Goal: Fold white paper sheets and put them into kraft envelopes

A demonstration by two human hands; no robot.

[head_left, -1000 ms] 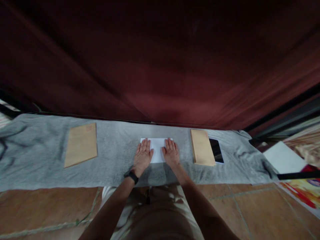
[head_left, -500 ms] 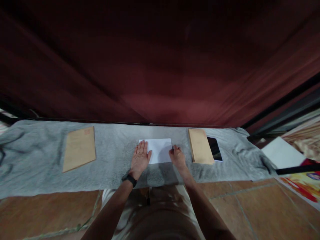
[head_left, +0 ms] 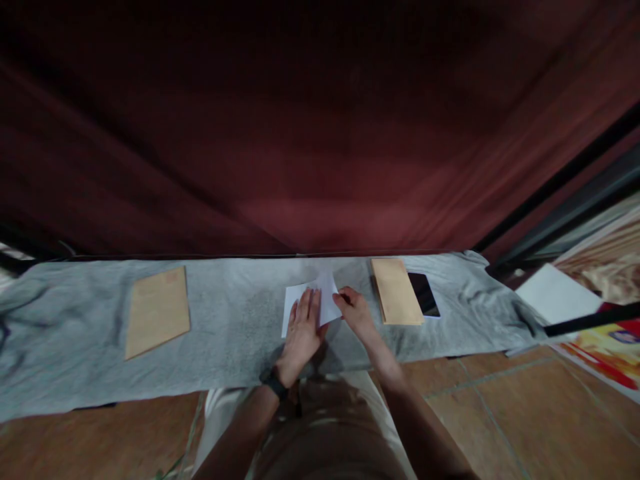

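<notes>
Left hand flat, fingers spread, pressing down on the white paper lying on the grey cloth. Right hand pinching the paper's right edge, lifting that side up a bit. Brown envelope just right of the right hand, dark phone touching its far side. Another envelope well off to the left of the left hand.
</notes>
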